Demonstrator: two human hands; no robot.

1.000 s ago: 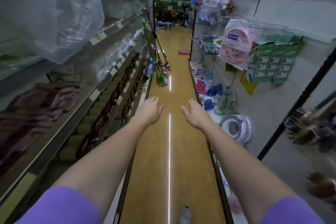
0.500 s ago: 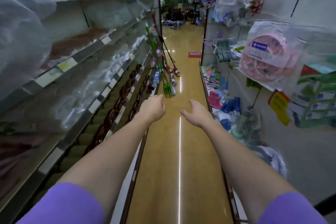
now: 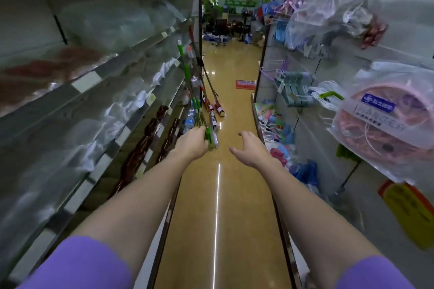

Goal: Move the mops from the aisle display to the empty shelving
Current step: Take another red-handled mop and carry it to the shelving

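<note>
Standing in a shop aisle, both arms reaching forward in purple sleeves (image 3: 77, 265). Left side: grey shelving (image 3: 94, 82) running away down the aisle, stocked with clear plastic-wrapped goods and a row of dark brown items low down. Leaning against the far end of that shelving, heads resting on the glossy tan floor (image 3: 225, 206): the mops (image 3: 206, 91), a green-handled one nearest, red-trimmed ones just behind. Left hand (image 3: 191, 145) appearing against the green mop's lower end, fingers lying loosely forward; contact or overlap, cannot tell. Right hand (image 3: 250, 149) hovering open beside it, fingers relaxed and spread, holding nothing. Right side: pegboard wall carrying bagged hangers, a pink round hanger pack (image 3: 385, 124) hanging closest.
</note>
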